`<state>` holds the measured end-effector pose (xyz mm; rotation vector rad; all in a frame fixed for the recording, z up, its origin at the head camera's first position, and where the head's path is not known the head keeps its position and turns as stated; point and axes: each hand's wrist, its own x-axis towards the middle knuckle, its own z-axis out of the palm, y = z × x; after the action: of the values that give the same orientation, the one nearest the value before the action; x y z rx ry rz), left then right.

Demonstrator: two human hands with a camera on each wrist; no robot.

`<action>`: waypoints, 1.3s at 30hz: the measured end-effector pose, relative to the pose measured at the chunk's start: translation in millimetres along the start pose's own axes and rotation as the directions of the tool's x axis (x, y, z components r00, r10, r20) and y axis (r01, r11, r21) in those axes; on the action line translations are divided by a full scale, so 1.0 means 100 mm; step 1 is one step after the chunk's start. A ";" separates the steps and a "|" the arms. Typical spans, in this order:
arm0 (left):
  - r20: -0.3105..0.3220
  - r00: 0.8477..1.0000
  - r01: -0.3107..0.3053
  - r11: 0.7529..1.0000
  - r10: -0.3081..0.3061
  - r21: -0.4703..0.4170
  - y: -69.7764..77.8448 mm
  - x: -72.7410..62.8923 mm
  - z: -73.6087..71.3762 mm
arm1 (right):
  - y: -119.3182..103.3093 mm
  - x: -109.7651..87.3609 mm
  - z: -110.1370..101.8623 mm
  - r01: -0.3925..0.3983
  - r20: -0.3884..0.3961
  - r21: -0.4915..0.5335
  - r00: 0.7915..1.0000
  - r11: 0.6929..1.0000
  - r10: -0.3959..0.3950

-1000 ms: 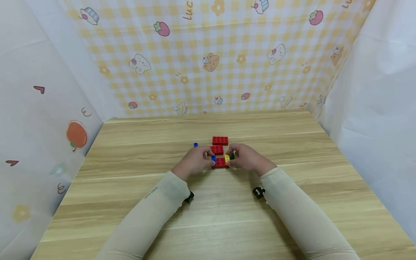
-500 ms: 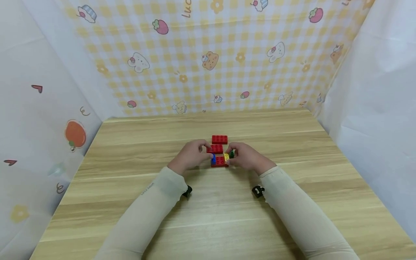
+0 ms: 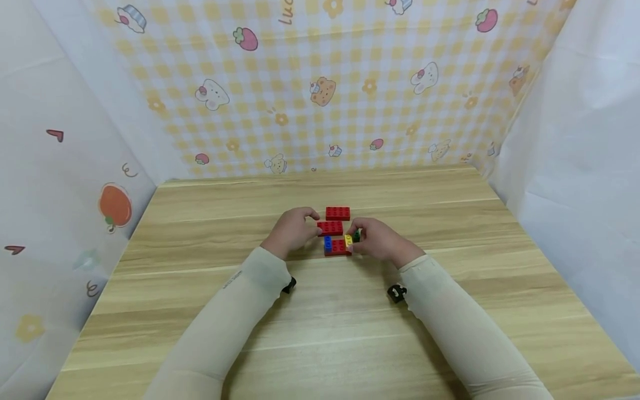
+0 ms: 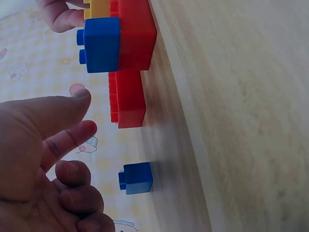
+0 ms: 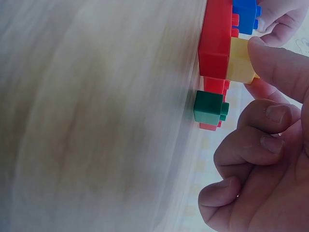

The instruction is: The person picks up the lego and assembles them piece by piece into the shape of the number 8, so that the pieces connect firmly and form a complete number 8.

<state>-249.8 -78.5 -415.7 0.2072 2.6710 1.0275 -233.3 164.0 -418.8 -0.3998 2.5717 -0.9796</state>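
Left hand (image 3: 292,229): reaching in from the near left, thumb and forefinger held apart with nothing between them, the other fingers loosely bent. It is by the left end of the middle red brick (image 3: 331,228); whether the thumb touches that brick, I cannot fairly tell from here.

Right hand (image 3: 377,239): reaching in from the near right, thumb and forefinger pinching the yellow brick (image 3: 348,240), remaining fingers curled toward the palm.

Sleeves, pale, two: left sleeve (image 3: 225,316) and right sleeve (image 3: 465,322), slanting in from the near edge, a dark fitting at each wrist.

Tabletop (image 3: 320,339), wood-grained: side edges well apart from both hands; a broad stretch of wood lies between the forearms. Far edge meets a yellow-checked cloth (image 3: 300,116); white sheeting (image 3: 575,178) hangs along the right.

Near red brick (image 3: 339,249): serves as base, carrying the blue brick (image 3: 328,244) on its left end and the yellow brick on its right.

Far red brick (image 3: 338,214): lying beyond the middle one, studs up.

Green brick (image 3: 356,236): small, just beside the right hand.

Small blue brick (image 4: 138,179): standing apart, left of the red bricks, studs up.
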 end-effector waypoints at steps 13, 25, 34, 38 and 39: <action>0.008 0.999 0.035 0.993 -0.036 0.116 0.06 0.12 0.06 | 0.03 0.02 0.00 0.009 0.004 0.011 1.000 1.000 -0.009; 0.022 0.997 0.064 0.978 -0.070 0.198 0.13 0.15 0.09 | 0.02 0.01 -0.01 0.006 0.016 0.016 1.000 1.000 -0.007; 0.024 0.996 0.078 0.970 -0.086 0.228 0.15 0.16 0.10 | 0.01 0.01 -0.02 -0.004 0.016 0.008 1.000 1.000 0.004; 0.023 0.996 0.080 0.968 -0.088 0.237 0.15 0.17 0.10 | 0.00 0.01 -0.03 -0.001 0.017 0.001 1.000 1.000 0.001; 0.023 0.996 0.081 0.968 -0.089 0.238 0.15 0.17 0.11 | 0.00 0.01 -0.02 -0.001 0.017 0.001 1.000 1.000 0.001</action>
<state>-262.4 -56.8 -416.5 0.1537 2.7413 0.6728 -234.9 165.0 -417.1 -0.4053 2.5555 -0.9735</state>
